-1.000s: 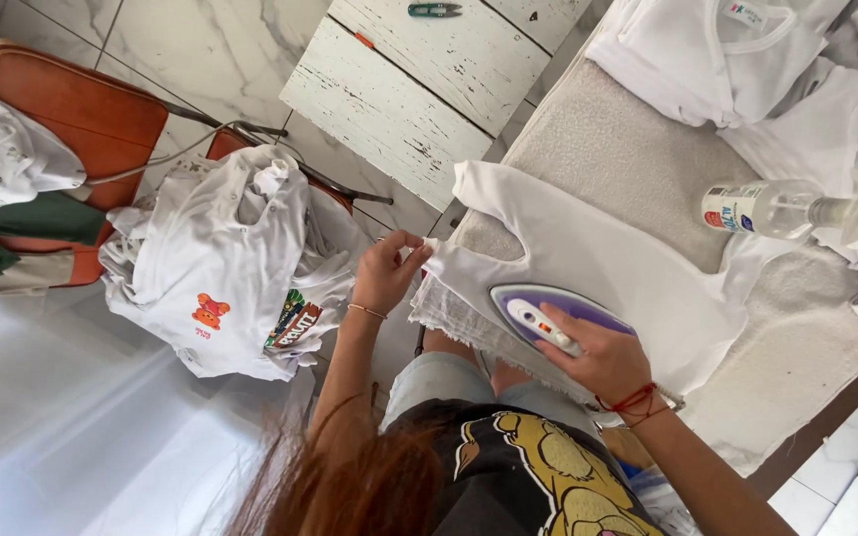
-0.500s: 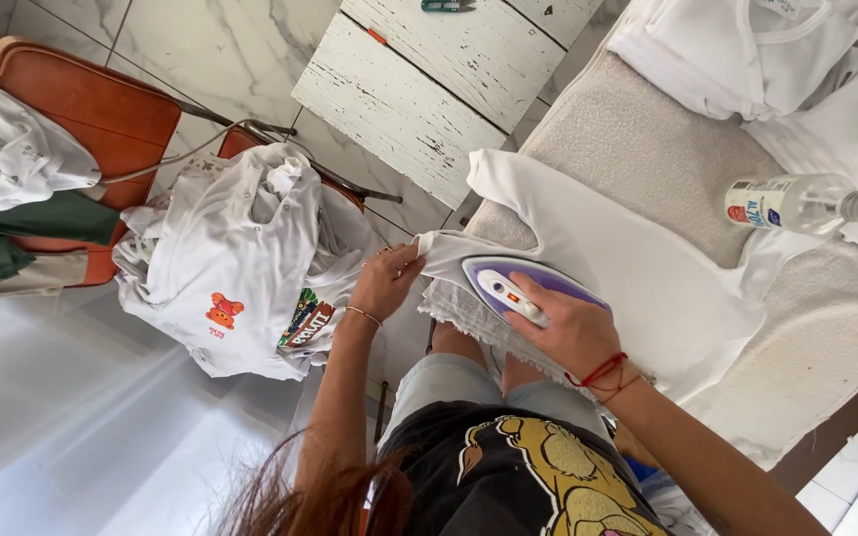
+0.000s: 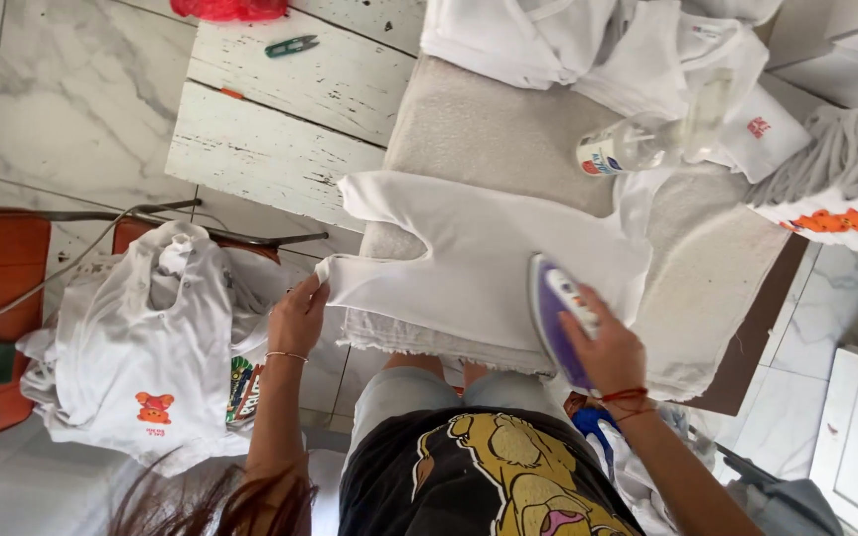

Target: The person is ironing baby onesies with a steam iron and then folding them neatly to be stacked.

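White shirt [image 3: 469, 258]: a plain garment spread flat across the grey padded board [image 3: 489, 129], one sleeve pointing toward the board's far edge, its near-left corner pulled taut off the board's edge and pinched by the left hand [image 3: 297, 318]. Iron [image 3: 556, 318]: purple and white, tilted on its side at the shirt's right hem, near the board's front edge, gripped from above by the right hand [image 3: 608, 352], its pointed tip toward the shirt's middle.

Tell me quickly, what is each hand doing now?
Left hand: closed, pinching the white garment edge.
Right hand: closed on the purple iron.
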